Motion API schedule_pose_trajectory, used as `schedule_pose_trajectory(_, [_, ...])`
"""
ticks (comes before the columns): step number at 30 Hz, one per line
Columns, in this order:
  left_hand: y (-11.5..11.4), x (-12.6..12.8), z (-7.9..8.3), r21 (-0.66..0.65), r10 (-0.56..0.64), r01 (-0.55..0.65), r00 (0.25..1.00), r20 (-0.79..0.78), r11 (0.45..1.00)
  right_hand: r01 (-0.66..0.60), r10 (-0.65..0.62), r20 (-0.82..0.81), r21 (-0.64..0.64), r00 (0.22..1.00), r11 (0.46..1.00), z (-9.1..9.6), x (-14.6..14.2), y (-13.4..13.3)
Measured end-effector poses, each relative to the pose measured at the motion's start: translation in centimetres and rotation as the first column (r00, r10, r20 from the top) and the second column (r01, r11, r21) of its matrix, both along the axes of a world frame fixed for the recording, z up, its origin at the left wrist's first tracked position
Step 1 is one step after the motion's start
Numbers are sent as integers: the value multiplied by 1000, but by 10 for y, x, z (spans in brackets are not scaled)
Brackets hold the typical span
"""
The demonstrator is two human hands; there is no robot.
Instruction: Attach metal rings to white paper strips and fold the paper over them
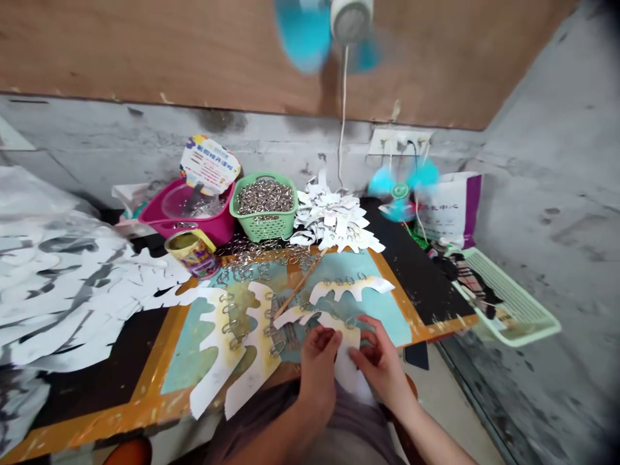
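Note:
My left hand and my right hand grip a white paper cutout from either side, over the front edge of the painted table. Its lower part hangs down toward my lap. Small metal rings are clipped along the top edge of a similar cutout lying just beyond my hands. To the left, two long cutouts with rings along their edges lie side by side. Loose metal rings are scattered farther back, past a thin wooden stick.
A green basket of rings stands beside a pink basin and a printed can. White cutouts are heaped at the back. Large paper sheets cover the left. A blue fan stands at the back right.

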State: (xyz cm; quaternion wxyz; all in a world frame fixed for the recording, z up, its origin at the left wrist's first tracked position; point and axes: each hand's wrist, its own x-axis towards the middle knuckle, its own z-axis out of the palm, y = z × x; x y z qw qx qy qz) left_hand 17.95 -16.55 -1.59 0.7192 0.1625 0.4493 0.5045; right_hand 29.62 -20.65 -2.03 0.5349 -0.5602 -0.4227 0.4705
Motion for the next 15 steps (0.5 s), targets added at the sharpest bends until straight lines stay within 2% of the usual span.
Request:
schedule_pose_trajectory(5, [-2, 2, -2, 71, -43, 48, 996, -74, 996, 123, -127, 155, 35, 980, 992, -6, 13, 21])
schedule_pose_trajectory(11, [-3, 1, -1, 131, -78, 100, 984, -163, 986, 104, -150, 336, 152, 930, 983, -3, 15, 25])
schedule_pose_trajectory(15, [-3, 4, -3, 144, -66, 95, 979, -192, 985, 87, -141, 387, 155, 911, 984, -2, 16, 24])
